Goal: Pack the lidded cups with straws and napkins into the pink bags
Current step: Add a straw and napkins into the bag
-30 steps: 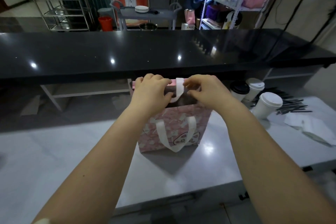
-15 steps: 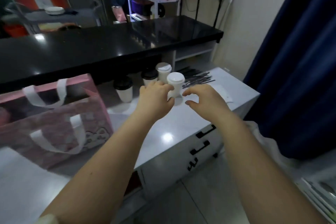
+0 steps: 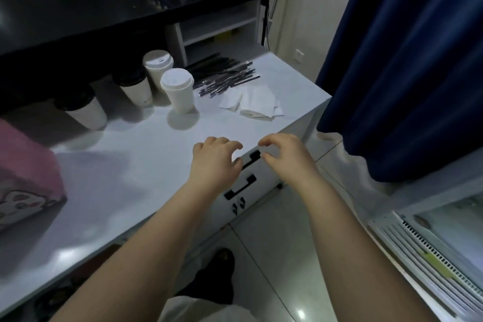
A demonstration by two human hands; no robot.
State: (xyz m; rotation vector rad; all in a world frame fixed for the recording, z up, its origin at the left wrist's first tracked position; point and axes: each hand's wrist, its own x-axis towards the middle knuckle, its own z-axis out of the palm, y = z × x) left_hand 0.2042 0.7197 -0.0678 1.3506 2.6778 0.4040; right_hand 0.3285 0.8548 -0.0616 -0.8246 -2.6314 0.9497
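Head view: both hands empty, fingers loosely curled, left hand (image 3: pixel 215 162) and right hand (image 3: pixel 283 158). Nearest white-lidded cup (image 3: pixel 179 90) stands upright beyond them, leftward; the left is closer.

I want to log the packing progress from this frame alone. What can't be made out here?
- Pink bag, head view: cut off by the left edge; its opening and contents are out of frame.
- Two dark-lidded cups: lids lost in the black counter's shadow.
- Straws: overlapping and small; no count possible.
- Napkins: piled; number unclear.
- Cup contents: hidden by lids.
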